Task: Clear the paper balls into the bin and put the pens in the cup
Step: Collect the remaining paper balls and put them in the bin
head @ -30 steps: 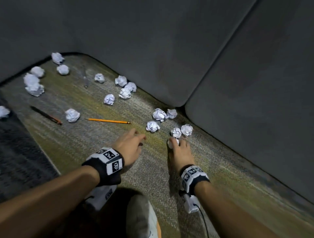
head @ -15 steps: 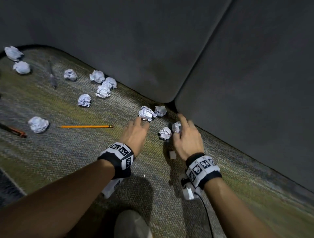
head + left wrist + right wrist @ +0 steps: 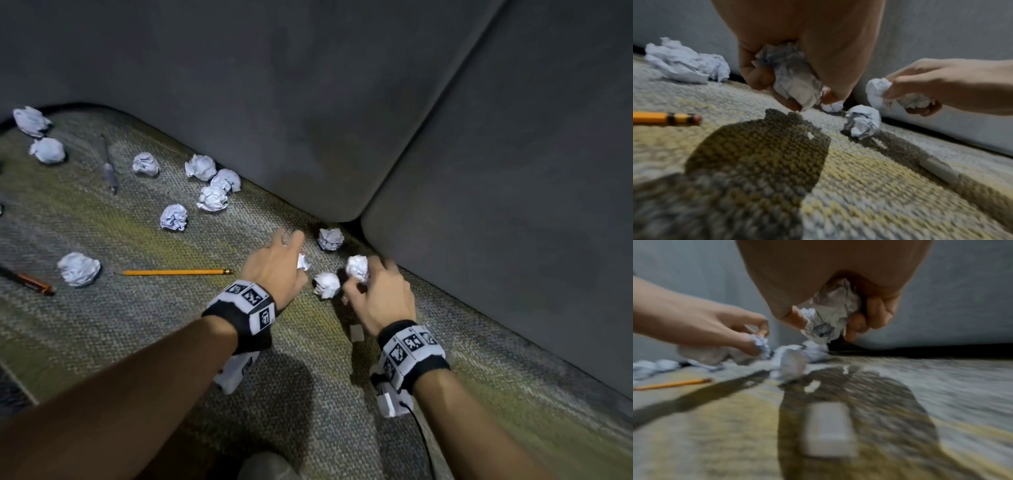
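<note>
Left hand [image 3: 275,265] now grips 1 paper ball [image 3: 795,78], right hand [image 3: 380,296] another [image 3: 830,313]; both were empty 1 second ago, so binning comes next.

Crumpled matt paper balls [image 3: 78,268] on rough woven rug [image 3: 137,325], matt cloth sofa [image 3: 308,85].

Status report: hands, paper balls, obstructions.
Left hand and right hand each grip a paper ball. Loose ball lies between them. Bin, cup not in view.

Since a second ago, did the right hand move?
Yes. The right hand went forward toward the gray sofa and now grips a paper ball, leaving the small white block behind it.
</note>
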Demonstrator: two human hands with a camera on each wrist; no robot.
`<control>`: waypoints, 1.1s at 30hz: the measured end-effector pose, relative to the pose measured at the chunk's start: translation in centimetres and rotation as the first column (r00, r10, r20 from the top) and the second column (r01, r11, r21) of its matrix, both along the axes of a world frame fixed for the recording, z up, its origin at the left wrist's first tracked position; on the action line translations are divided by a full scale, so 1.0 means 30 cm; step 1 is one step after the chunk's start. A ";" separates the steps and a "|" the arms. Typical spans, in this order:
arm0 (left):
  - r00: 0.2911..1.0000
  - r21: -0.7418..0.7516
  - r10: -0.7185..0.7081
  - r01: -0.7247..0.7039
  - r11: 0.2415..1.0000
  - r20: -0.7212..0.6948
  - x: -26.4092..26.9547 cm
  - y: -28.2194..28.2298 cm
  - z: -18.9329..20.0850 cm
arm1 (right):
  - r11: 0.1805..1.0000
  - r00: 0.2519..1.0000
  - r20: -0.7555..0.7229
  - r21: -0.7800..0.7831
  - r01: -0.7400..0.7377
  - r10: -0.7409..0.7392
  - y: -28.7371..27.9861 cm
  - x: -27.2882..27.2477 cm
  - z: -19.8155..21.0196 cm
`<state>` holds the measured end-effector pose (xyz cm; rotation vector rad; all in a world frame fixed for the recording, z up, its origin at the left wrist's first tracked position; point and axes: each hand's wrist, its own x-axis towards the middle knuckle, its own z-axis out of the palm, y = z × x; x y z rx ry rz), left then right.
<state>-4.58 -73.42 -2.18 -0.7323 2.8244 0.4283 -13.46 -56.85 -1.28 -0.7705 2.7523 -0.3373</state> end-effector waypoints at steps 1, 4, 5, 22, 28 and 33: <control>0.999 0.001 0.025 -0.025 1.000 -0.025 0.025 -0.012 0.008 | 0.998 0.999 -0.026 -0.033 -0.048 0.047 -0.021 0.028 0.017; 0.988 0.021 0.131 -0.130 0.991 -0.084 0.078 -0.101 0.040 | 0.982 0.981 -0.040 -0.001 -0.190 0.190 -0.101 0.103 0.012; 0.981 0.017 0.161 -0.160 0.987 -0.107 0.089 -0.145 0.051 | 0.971 0.972 -0.037 0.050 -0.232 0.234 -0.128 0.124 -0.008; 0.962 -0.127 0.220 -0.200 0.971 0.165 0.204 -0.520 -0.040 | 0.998 1.000 -0.014 -0.058 -0.020 0.020 -0.227 0.068 -0.124; 0.954 -0.129 0.134 -0.102 0.986 0.270 0.207 -0.521 -0.065 | 0.981 1.000 0.008 -0.194 -0.014 0.016 -0.206 0.045 -0.109; 0.977 -0.091 0.143 -0.130 0.987 0.158 0.169 -0.509 -0.014 | 0.995 0.988 0.157 -0.099 -0.003 0.018 -0.311 0.001 -0.094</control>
